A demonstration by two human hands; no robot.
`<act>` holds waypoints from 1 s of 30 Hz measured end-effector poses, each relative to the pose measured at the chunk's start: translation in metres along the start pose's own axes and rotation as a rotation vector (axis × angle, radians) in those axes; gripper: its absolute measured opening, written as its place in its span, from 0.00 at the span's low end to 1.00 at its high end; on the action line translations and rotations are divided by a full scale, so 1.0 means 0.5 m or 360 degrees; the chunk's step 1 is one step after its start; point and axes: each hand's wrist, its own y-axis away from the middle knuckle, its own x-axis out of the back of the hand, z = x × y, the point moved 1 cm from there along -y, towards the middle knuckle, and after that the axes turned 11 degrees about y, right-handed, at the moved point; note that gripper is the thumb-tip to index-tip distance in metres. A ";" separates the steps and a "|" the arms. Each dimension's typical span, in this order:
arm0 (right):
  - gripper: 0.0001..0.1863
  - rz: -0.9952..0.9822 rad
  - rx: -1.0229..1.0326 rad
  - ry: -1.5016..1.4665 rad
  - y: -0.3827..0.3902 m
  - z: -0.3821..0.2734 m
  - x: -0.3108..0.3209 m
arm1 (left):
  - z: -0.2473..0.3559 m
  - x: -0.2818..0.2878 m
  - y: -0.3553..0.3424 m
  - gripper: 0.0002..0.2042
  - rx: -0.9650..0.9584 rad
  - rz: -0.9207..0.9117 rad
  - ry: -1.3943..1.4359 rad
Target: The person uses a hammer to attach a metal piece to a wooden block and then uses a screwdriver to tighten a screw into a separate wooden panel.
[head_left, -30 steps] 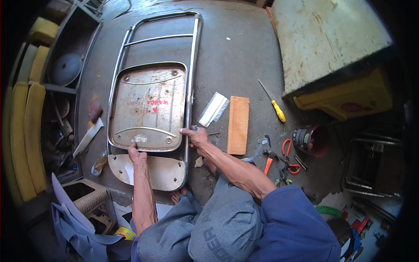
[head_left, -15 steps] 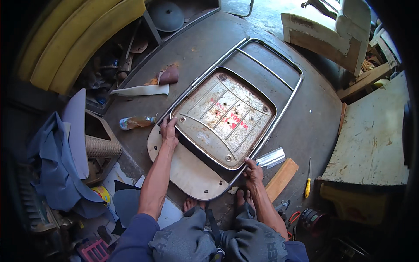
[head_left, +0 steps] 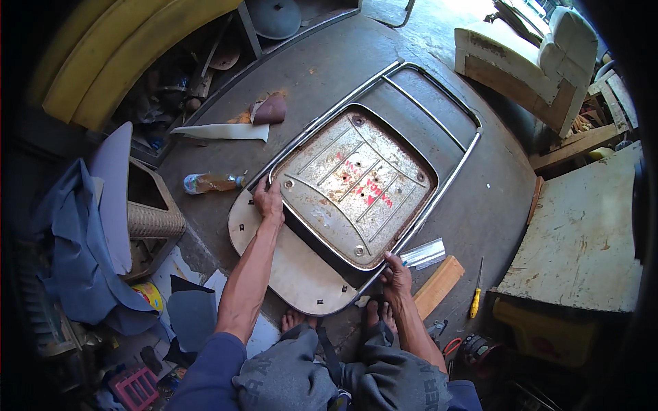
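Two hands are engaged on the folding chair frame (head_left: pixel 384 171), which lies flat on the concrete floor (head_left: pixel 493 205) directly ahead of you. Your left hand (head_left: pixel 269 201) rests curled over the near-left corner of the rusted metal seat pan (head_left: pixel 353 185), fingers bent onto its rim where the tube passes. Your right hand (head_left: pixel 396 272) is closed around the chrome tube at the near-right corner.

Judgement: the pan and tube appear to be under alignment over the beige board (head_left: pixel 295 270) beneath. Keep both grips at opposite corners so the frame shifts squarely, and press down evenly to stop the board sliding on the floor.

Just beyond your right hand lie a folded silvery strip (head_left: pixel 423 253) and a wooden block (head_left: pixel 439 286); a yellow-handled screwdriver (head_left: pixel 474 301) lies further to the right.

Not verifiable: whether your left fingertips hook under the pan rim, whether the pan screws are tight, and how much of the board sits under the pan. Your feet and knees hide the board's near edge.
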 end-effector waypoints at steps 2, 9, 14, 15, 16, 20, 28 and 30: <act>0.09 -0.0043 0.0031 0.0013 -0.002 0.002 0.004 | -0.009 -0.002 -0.012 0.20 -0.0075 0.0057 -0.0121; 0.14 -0.0041 0.0003 0.0066 -0.022 0.006 0.010 | -0.037 0.010 -0.029 0.18 -0.0188 0.0106 -0.0007; 0.12 -0.0039 0.0020 0.0060 -0.007 -0.002 0.008 | -0.035 0.004 -0.027 0.15 -0.0162 0.0097 0.0041; 0.12 -0.0041 0.0015 0.0073 -0.007 -0.004 0.009 | -0.030 0.000 -0.019 0.15 -0.0119 0.0082 0.0072; 0.12 -0.0044 0.0009 0.0088 -0.006 -0.004 0.010 | -0.025 -0.005 -0.012 0.14 -0.0093 0.0080 0.0076; 0.12 -0.0031 0.0030 0.0100 0.003 -0.007 0.001 | -0.007 -0.005 -0.007 0.14 -0.0035 0.0051 0.0126; 0.11 -0.0013 0.0028 0.0108 -0.005 -0.001 0.006 | 0.002 -0.010 0.002 0.15 0.0063 -0.0011 0.0251; 0.11 -0.0014 0.0036 0.0101 -0.005 -0.004 0.007 | 0.005 -0.010 0.001 0.15 0.0109 -0.0013 0.0242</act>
